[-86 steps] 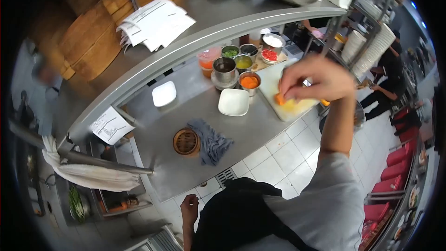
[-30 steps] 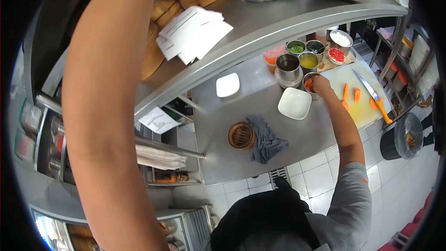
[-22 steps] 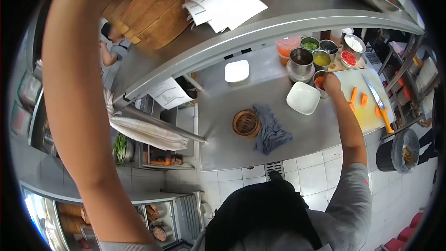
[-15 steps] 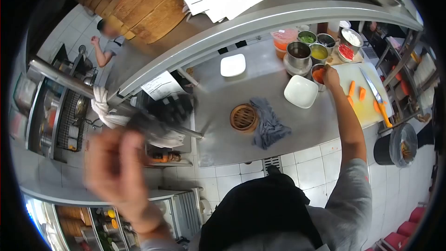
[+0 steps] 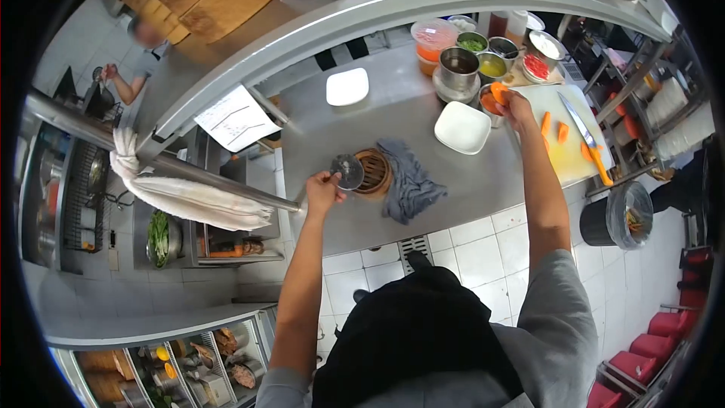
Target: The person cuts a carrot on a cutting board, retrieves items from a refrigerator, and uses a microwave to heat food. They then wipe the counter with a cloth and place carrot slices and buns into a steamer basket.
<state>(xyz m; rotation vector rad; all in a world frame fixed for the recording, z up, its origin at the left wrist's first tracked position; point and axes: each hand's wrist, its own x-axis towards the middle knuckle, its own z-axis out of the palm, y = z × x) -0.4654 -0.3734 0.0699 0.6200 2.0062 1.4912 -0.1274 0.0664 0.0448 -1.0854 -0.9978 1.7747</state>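
My left hand point(image 5: 325, 192) pinches the edge of a small round clear lid or dish point(image 5: 347, 171), held at the left side of the round bamboo steamer point(image 5: 374, 174). A crumpled grey-blue cloth point(image 5: 411, 185) lies against the steamer's right side. At the right, my right hand point(image 5: 516, 108) has its fingers closed on an orange carrot slice point(image 5: 499, 93) over a small metal cup point(image 5: 488, 103) of orange pieces. A white square dish point(image 5: 462, 128) sits just left of that cup, and the cutting board point(image 5: 568, 159) is to its right.
A knife point(image 5: 581, 127) and carrot pieces point(image 5: 563, 132) lie on the board. Metal pots point(image 5: 458, 69) and ingredient tubs stand behind. Another white dish point(image 5: 347, 87) is further back. A metal rail with a tied towel point(image 5: 189, 200) crosses the left. Another person point(image 5: 134, 79) stands far left.
My left hand has moved from the left foreground to the steamer, with the clear item in it. My right hand has risen slightly from the cup with orange carrot. The view has shifted.
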